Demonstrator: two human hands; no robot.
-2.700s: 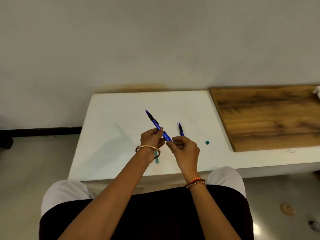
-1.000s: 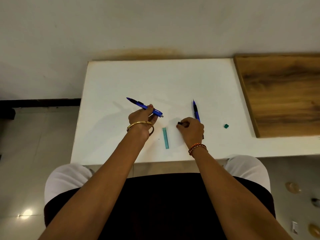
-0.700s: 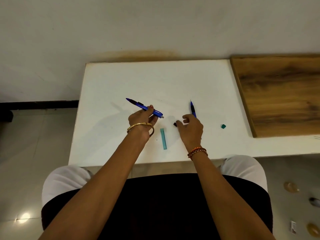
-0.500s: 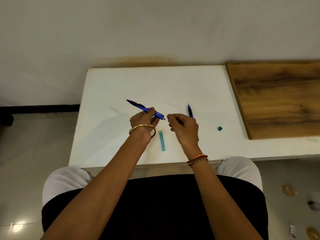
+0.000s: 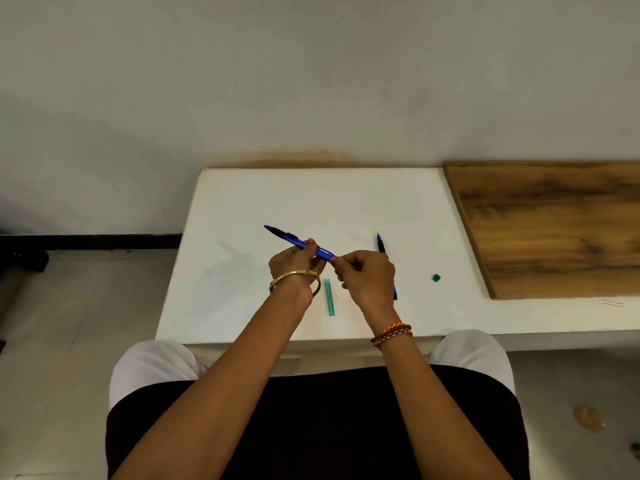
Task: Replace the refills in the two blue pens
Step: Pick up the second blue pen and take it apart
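Observation:
My left hand (image 5: 294, 266) grips a blue pen (image 5: 292, 239) by its middle, above the white table (image 5: 311, 199); the pen's dark tip points up and left. My right hand (image 5: 367, 275) has its fingertips pinched at the pen's near end, and a small dark piece picked up from the table is hidden in them. A second blue pen (image 5: 381, 242) lies on the table behind my right hand, mostly covered by it. A teal refill case (image 5: 329, 296) lies flat between my wrists.
A small teal cap (image 5: 436, 277) sits on the table to the right. A wooden board (image 5: 554, 226) adjoins the table's right side. A grey wall rises behind. The floor lies to the left of the table.
My right hand picked a small dark piece off the table and moved left to the near end of the pen held in my left hand. The left hand stayed in place.

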